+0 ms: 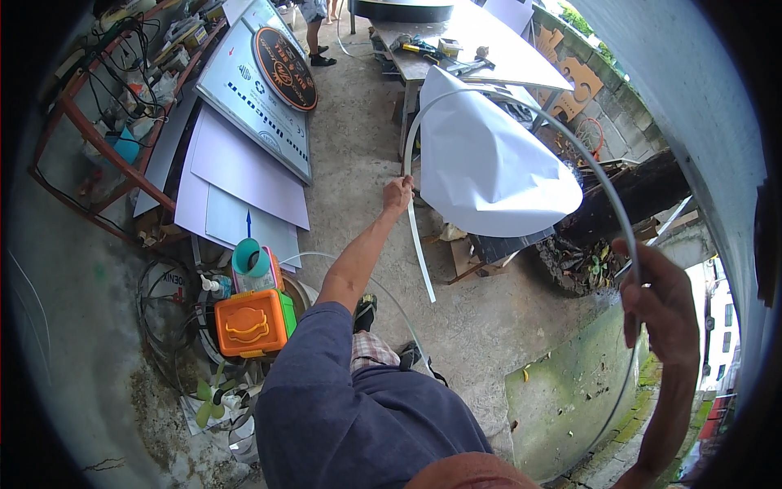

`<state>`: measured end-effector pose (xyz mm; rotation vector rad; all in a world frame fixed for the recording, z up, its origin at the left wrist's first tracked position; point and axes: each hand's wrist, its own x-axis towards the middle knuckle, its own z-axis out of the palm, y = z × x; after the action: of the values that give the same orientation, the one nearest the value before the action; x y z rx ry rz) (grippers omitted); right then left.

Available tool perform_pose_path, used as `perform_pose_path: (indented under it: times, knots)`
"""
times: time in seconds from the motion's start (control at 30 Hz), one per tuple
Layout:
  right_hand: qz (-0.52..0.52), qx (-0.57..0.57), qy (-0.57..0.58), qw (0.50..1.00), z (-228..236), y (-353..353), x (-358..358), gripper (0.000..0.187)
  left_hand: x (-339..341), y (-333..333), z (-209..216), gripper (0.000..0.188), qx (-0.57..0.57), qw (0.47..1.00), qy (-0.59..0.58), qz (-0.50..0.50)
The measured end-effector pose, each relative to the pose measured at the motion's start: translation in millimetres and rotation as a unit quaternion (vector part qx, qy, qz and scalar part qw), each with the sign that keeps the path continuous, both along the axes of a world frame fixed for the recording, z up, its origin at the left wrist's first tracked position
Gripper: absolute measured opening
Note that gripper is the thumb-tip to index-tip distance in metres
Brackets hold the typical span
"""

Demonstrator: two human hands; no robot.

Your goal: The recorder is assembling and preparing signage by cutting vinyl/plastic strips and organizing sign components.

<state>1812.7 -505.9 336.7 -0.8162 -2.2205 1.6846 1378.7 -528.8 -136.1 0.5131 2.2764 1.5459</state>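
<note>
A long, thin, flexible grey-white strip (601, 175) arches between my hands in a wide loop. My left hand (397, 194), arm stretched forward, is closed round it near one end. That free white end hangs down below the fist over the concrete floor. Off to the right, my right hand (658, 301) is raised, with fingers and thumb curled on the strip. From there the strip runs on downward in a curve towards the lower right. Behind the arch, a large creased white sheet (497, 163) drapes off a table's near edge.
Tools, including a hammer (471, 65), lie on the white-topped table (521, 53). Boards (244, 167) and a round black sign (284, 68) lean at left beside a metal rack (90, 134). An orange box (248, 324) stands by my left side. Another person's legs (314, 37) show far back.
</note>
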Motion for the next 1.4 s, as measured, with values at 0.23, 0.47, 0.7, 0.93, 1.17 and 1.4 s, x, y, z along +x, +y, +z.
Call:
perform_pose_path:
  times: [0.23, 0.47, 0.7, 0.93, 1.17, 1.4]
  knots:
    - [0.001, -0.067, -0.044, 0.997, -79.4, 1.8, 31.1, 0.062, -13.3, -26.1, -45.4, 0.042, -0.078, 0.994, 0.069, 0.012]
    - [0.059, -0.281, 0.001, 0.958, -149.0, -4.5, -20.2, 0.063, 26.7, -53.3, -121.7, 0.04, -0.019, 0.993, 0.045, 0.11]
    - [0.096, -0.446, -0.03, 0.89, -219.6, -43.4, -120.2, 0.049, 57.0, -88.3, -170.4, 0.038, -0.074, 0.992, -0.035, 0.1]
    - [-0.018, -0.422, -0.154, 0.893, -269.2, -64.1, -184.4, 0.03, 0.8, -186.9, -300.2, 0.037, -0.144, 0.964, -0.191, 0.118]
    - [-0.067, -0.392, -0.188, 0.898, -283.0, -64.6, -241.8, 0.029, -118.0, -325.4, -397.6, 0.058, 0.226, 0.723, -0.447, 0.476]
    - [-0.083, -0.403, -0.234, 0.881, -315.5, -50.9, -285.8, 0.025, -157.2, -343.1, -425.6, 0.06, 0.36, 0.616, -0.356, 0.603]
